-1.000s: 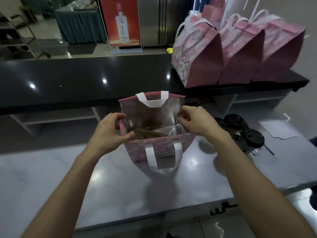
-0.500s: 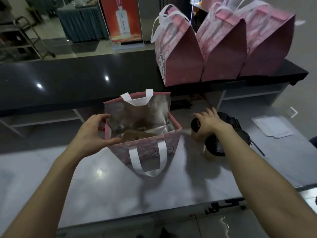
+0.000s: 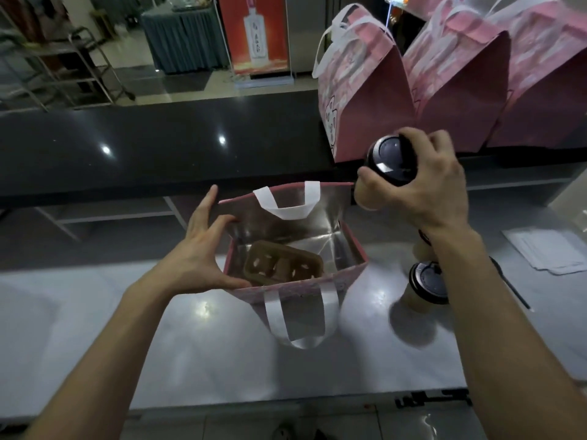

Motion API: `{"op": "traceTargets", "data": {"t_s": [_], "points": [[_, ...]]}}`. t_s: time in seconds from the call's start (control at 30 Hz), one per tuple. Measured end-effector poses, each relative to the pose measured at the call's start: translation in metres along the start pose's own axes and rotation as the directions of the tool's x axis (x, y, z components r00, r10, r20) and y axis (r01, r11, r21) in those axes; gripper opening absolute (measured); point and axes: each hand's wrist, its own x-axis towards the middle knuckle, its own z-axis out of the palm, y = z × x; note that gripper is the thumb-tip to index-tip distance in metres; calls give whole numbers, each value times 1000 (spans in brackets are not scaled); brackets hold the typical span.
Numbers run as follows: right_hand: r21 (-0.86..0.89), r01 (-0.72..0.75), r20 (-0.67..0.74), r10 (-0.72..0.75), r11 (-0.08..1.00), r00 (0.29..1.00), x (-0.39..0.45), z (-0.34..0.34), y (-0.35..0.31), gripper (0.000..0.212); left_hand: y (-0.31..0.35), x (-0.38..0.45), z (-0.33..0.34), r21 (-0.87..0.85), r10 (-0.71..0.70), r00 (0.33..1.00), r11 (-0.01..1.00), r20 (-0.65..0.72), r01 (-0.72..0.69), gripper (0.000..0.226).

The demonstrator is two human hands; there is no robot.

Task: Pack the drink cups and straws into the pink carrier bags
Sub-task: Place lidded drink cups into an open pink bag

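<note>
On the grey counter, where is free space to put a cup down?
The grey counter is bare left of the open pink bag and in front of it. The right side is crowded: a standing cup, a straw and papers.

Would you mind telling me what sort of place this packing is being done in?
Probably a drinks shop or café service counter. Lidded takeaway cups stand on the counter, filled pink carrier bags line the raised black ledge, and a bottle advertisement stands in the hall beyond.

Third closed bag [image 3: 552, 74] cut off; cup [image 3: 427, 282] half-hidden
</note>
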Motion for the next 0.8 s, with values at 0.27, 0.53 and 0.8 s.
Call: {"op": "traceTargets", "data": {"t_s": [0.27, 0.53, 0.8], "points": [[163, 224, 83, -239, 961, 967, -14, -29, -78, 78, -14, 20, -8, -59, 92, 993, 994, 77, -88, 147], [7, 135, 729, -97, 991, 678, -15, 18, -99, 92, -23, 36, -4, -113, 172, 981, 980, 87, -162, 153], [-191, 336, 914, 42, 922, 404, -4, 104, -79, 87, -25, 42, -4, -125, 226, 968, 969, 105, -213, 154]]}}
